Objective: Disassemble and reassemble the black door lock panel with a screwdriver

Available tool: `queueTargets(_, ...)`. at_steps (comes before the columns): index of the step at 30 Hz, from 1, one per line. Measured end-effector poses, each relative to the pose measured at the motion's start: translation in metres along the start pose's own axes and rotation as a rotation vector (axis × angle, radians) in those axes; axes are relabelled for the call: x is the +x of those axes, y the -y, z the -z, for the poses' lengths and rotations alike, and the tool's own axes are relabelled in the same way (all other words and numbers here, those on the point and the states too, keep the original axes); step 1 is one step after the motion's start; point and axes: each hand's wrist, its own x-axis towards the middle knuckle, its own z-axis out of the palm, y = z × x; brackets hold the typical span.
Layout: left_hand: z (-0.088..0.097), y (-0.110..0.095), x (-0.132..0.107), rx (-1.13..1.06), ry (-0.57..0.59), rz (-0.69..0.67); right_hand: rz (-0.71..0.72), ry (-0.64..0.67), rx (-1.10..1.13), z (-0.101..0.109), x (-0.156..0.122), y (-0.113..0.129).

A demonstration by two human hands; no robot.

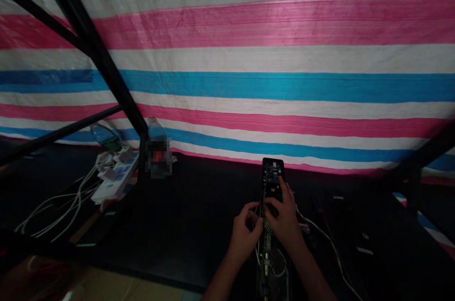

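A black smartphone (pixel 273 173) with its circuit board exposed stands nearly upright at the table's far side. My right hand (pixel 282 211) grips its lower part. My left hand (pixel 247 227) is just left of it, its fingertips pinched around a thin wire (pixel 262 208) that runs up to the phone. Below my hands lies a long electronic board (pixel 272 268) with small metal parts and thin looping wires; my hands and wrists partly hide it. A white cable (pixel 329 244) curves away to its right.
A white power strip (pixel 115 177) with plugs and tangled white cables (pixel 64 215) lies on the black table (pixel 185 225) to the left. Behind it stand a plastic bottle (pixel 104 137) and a blurred bottle (pixel 157 147). Black metal bars (pixel 95 50) and a striped tarp (pixel 284 59) rise behind.
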Motion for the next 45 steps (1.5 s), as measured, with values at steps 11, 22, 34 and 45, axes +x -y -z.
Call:
queueTargets(11, -0.001, -0.004, -0.001, -0.029, -0.007, 0.022, -0.035, 0.009, -0.007, 0.003, 0.003, 0.004)
queueTargets(22, 0.000, -0.001, -0.002, -0.014, -0.004, 0.007, -0.122, -0.002, 0.012, 0.002, 0.007, 0.007)
queueTargets(34, 0.000, 0.001, -0.002, -0.076, 0.039, 0.014, -0.077, 0.004, 0.039, 0.004, 0.010, 0.008)
queueTargets(45, 0.001, 0.002, -0.002, -0.118, 0.055, 0.037, -0.057, 0.079, -0.026, 0.006, 0.009, 0.007)
